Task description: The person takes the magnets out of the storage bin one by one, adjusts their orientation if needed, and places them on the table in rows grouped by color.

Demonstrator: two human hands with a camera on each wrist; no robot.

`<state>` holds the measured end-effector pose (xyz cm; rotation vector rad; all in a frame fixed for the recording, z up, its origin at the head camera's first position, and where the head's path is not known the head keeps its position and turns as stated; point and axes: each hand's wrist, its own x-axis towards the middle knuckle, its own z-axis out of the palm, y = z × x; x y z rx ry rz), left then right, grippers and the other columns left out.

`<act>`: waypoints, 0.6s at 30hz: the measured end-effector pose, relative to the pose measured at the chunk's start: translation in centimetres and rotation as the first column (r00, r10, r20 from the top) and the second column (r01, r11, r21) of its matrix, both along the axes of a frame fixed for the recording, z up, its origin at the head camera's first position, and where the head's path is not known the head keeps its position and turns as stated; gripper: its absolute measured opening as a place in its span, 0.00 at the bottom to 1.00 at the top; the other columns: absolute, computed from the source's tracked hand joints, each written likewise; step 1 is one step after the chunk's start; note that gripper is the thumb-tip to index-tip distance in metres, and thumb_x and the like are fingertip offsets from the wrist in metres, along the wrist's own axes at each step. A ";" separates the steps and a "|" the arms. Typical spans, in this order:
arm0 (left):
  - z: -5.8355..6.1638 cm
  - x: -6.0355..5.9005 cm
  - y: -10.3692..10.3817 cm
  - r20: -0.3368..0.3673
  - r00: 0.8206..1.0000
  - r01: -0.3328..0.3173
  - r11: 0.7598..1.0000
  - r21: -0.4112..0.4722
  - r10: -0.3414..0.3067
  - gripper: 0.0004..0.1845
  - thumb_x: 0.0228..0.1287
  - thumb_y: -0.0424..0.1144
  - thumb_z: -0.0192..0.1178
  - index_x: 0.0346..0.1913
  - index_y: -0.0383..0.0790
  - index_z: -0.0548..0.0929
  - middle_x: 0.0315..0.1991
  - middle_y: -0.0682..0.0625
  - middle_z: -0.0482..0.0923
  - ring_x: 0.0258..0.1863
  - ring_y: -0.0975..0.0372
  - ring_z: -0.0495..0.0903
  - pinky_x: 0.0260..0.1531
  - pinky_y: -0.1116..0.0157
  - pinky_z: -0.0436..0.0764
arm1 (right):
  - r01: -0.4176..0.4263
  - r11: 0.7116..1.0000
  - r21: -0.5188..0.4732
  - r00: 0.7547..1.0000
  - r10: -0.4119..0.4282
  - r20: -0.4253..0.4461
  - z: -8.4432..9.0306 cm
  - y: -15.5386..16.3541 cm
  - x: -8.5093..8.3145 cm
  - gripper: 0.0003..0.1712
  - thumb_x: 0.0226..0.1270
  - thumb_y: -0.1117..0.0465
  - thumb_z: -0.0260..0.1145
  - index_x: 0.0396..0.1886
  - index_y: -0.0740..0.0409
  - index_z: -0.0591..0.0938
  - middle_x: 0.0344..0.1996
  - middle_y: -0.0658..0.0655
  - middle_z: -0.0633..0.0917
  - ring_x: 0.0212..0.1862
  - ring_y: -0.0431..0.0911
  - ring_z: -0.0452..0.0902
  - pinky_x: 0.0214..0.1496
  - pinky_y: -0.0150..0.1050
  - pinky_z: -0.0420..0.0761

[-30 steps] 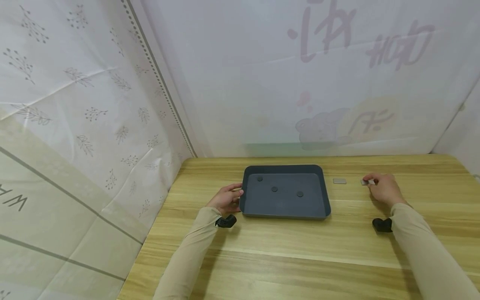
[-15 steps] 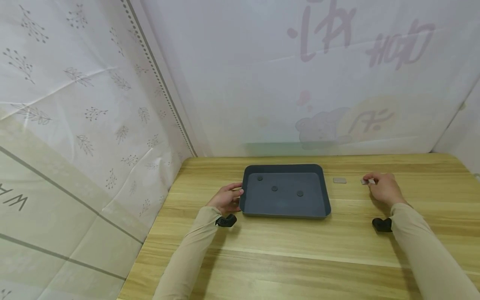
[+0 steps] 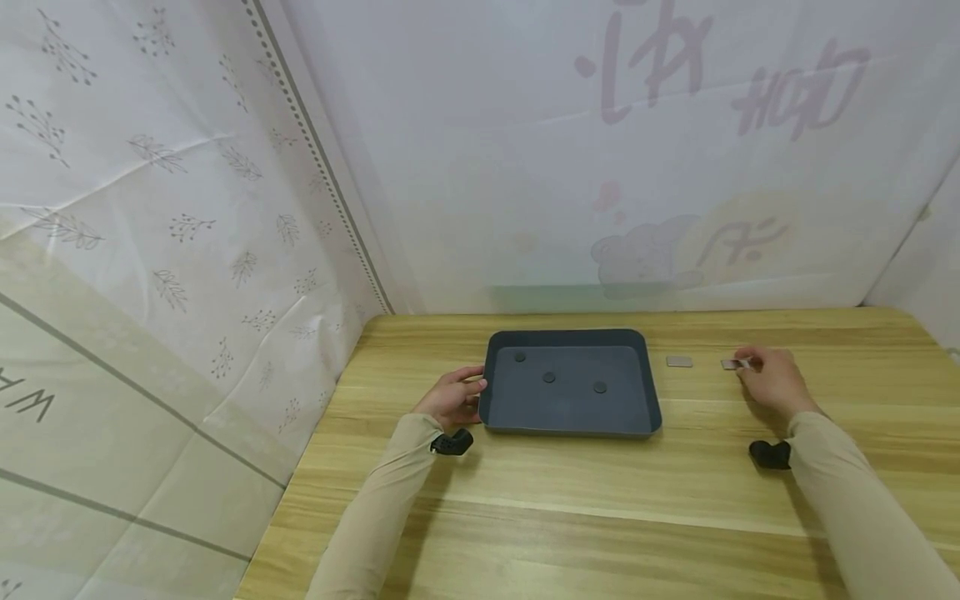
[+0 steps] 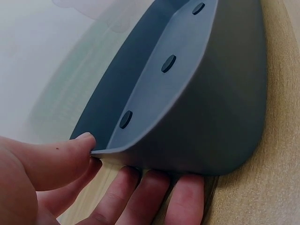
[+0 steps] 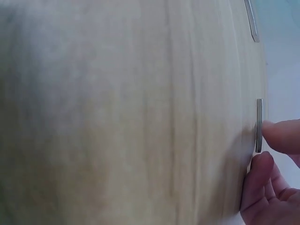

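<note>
A dark grey rectangular tray (image 3: 570, 422) stands on the table, with three small dark discs on its floor. My left hand (image 3: 452, 396) is at its left side; in the left wrist view the thumb (image 4: 70, 159) lies on the rim and the fingers touch the outer wall. Farther right, my right hand (image 3: 776, 383) is at a small flat grey rectangular plate (image 3: 729, 364) on the table. In the right wrist view the thumb touches this plate (image 5: 259, 126), and a fingertip is near its end. A similar plate (image 3: 679, 362) lies between it and the tray.
The wood-grain table (image 3: 555, 517) meets a pale printed cloth (image 3: 465, 167) behind its back edge. Another patterned cloth (image 3: 172, 250) hangs at the left. Each wrist wears a black device, such as the right wrist camera (image 3: 769, 454).
My right hand has slid slightly right along the plate, so more of the plate's left end shows. The left hand, tray and discs stay where they were.
</note>
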<state>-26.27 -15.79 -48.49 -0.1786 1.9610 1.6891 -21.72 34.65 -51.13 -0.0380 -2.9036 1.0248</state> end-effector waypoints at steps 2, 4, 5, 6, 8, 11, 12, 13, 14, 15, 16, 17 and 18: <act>0.1 0.0 0.0 0.000 1.000 0.002 1.000 0.000 -0.002 0.26 0.74 0.37 0.52 0.72 0.47 0.65 0.62 0.38 0.74 0.40 0.57 0.81 0.36 0.59 0.80 | 0.005 1.000 -0.006 1.000 -0.005 -0.008 0.0 0.0 0.1 0.18 0.70 0.67 0.54 0.54 0.77 0.73 0.47 0.80 0.73 0.47 0.69 0.69 0.46 0.62 0.69; 0.1 0.1 0.1 0.005 1.000 -0.001 1.000 0.007 0.001 0.26 0.74 0.37 0.52 0.72 0.48 0.65 0.62 0.38 0.74 0.41 0.57 0.81 0.37 0.58 0.81 | 0.011 1.000 -0.021 1.000 -0.011 -0.017 0.0 0.0 0.2 0.19 0.71 0.66 0.54 0.53 0.78 0.73 0.46 0.80 0.74 0.47 0.68 0.70 0.45 0.60 0.70; 0.1 0.1 0.1 0.006 1.000 -0.001 1.000 0.009 0.001 0.26 0.74 0.37 0.52 0.72 0.48 0.65 0.62 0.38 0.73 0.41 0.56 0.81 0.38 0.58 0.81 | 0.013 0.999 -0.031 1.000 -0.014 -0.018 0.1 -0.1 0.3 0.19 0.71 0.65 0.54 0.54 0.78 0.73 0.46 0.80 0.74 0.46 0.68 0.70 0.45 0.60 0.71; 0.1 0.1 0.1 0.007 1.000 -0.003 1.000 0.010 0.003 0.26 0.74 0.37 0.52 0.72 0.48 0.65 0.62 0.38 0.73 0.42 0.56 0.81 0.38 0.57 0.81 | 0.015 0.999 -0.040 1.000 -0.016 -0.019 0.1 -0.1 0.4 0.20 0.72 0.65 0.54 0.54 0.79 0.72 0.47 0.81 0.74 0.47 0.68 0.71 0.45 0.60 0.71; 0.1 0.1 0.1 0.005 1.000 -0.005 1.000 0.010 0.005 0.25 0.74 0.37 0.52 0.72 0.48 0.65 0.62 0.38 0.74 0.42 0.56 0.81 0.38 0.57 0.81 | 0.020 0.998 -0.066 1.000 -0.020 -0.004 0.3 -0.1 0.5 0.22 0.73 0.63 0.53 0.56 0.79 0.71 0.49 0.81 0.73 0.49 0.70 0.71 0.47 0.61 0.71; 0.1 0.1 0.1 0.000 1.000 -0.005 1.000 0.006 0.005 0.25 0.74 0.37 0.52 0.72 0.47 0.65 0.61 0.37 0.74 0.42 0.55 0.81 0.38 0.57 0.81 | 0.025 0.994 -0.107 0.999 -0.022 0.031 0.5 -0.2 0.7 0.25 0.75 0.60 0.50 0.59 0.79 0.68 0.52 0.81 0.71 0.53 0.71 0.68 0.51 0.62 0.69; 0.1 0.2 0.1 -0.003 1.000 -0.003 1.000 0.004 0.003 0.25 0.74 0.37 0.51 0.72 0.47 0.65 0.61 0.37 0.74 0.42 0.55 0.81 0.38 0.57 0.81 | 0.027 0.992 -0.120 0.999 -0.022 0.042 0.6 -0.2 0.8 0.26 0.76 0.59 0.49 0.60 0.79 0.68 0.53 0.81 0.70 0.54 0.71 0.68 0.52 0.63 0.68; 0.1 0.1 0.1 -0.003 1.000 -0.002 1.000 0.003 0.002 0.25 0.74 0.37 0.51 0.72 0.46 0.65 0.61 0.37 0.74 0.42 0.56 0.81 0.38 0.57 0.80 | 0.029 0.991 -0.132 0.998 -0.023 0.051 0.6 -0.3 0.9 0.26 0.76 0.58 0.48 0.61 0.78 0.67 0.55 0.81 0.69 0.55 0.72 0.67 0.53 0.63 0.68; 0.1 0.1 0.1 0.000 1.000 -0.001 1.000 0.004 0.001 0.25 0.74 0.37 0.51 0.72 0.47 0.65 0.62 0.38 0.74 0.42 0.56 0.81 0.37 0.58 0.80 | 0.033 0.989 -0.142 0.998 -0.025 0.057 0.7 -0.3 1.0 0.27 0.76 0.58 0.48 0.62 0.78 0.67 0.55 0.81 0.69 0.55 0.72 0.66 0.53 0.63 0.68; 0.1 0.1 0.1 0.001 1.000 0.000 1.000 0.007 0.000 0.25 0.74 0.37 0.51 0.72 0.47 0.65 0.62 0.38 0.74 0.42 0.56 0.81 0.37 0.58 0.80 | 0.036 0.987 -0.154 0.998 -0.026 0.065 0.7 -0.3 1.0 0.28 0.77 0.57 0.47 0.62 0.78 0.66 0.56 0.81 0.67 0.56 0.72 0.65 0.53 0.64 0.68; 0.1 0.1 0.1 0.003 1.000 0.000 1.000 0.012 0.000 0.25 0.74 0.37 0.51 0.72 0.47 0.65 0.62 0.38 0.73 0.42 0.56 0.81 0.37 0.58 0.80 | 0.042 0.986 -0.164 0.997 -0.030 0.071 0.8 -0.4 1.1 0.28 0.77 0.56 0.47 0.63 0.77 0.65 0.57 0.81 0.67 0.56 0.72 0.65 0.53 0.63 0.68; 0.1 0.1 0.1 0.003 1.000 0.002 1.000 0.014 -0.002 0.25 0.74 0.37 0.51 0.72 0.47 0.65 0.62 0.38 0.73 0.42 0.56 0.81 0.37 0.58 0.81 | 0.049 0.984 -0.172 0.997 -0.037 0.074 0.9 -0.5 1.1 0.29 0.77 0.55 0.46 0.64 0.77 0.65 0.58 0.81 0.66 0.57 0.72 0.65 0.52 0.61 0.70; 0.2 0.1 0.1 0.004 1.000 0.002 1.000 0.017 -0.002 0.25 0.74 0.37 0.51 0.72 0.47 0.65 0.62 0.38 0.73 0.42 0.56 0.81 0.37 0.58 0.81 | 0.055 0.983 -0.178 0.997 -0.043 0.069 1.0 -0.6 1.1 0.29 0.78 0.55 0.46 0.65 0.76 0.65 0.59 0.81 0.65 0.57 0.72 0.65 0.50 0.60 0.71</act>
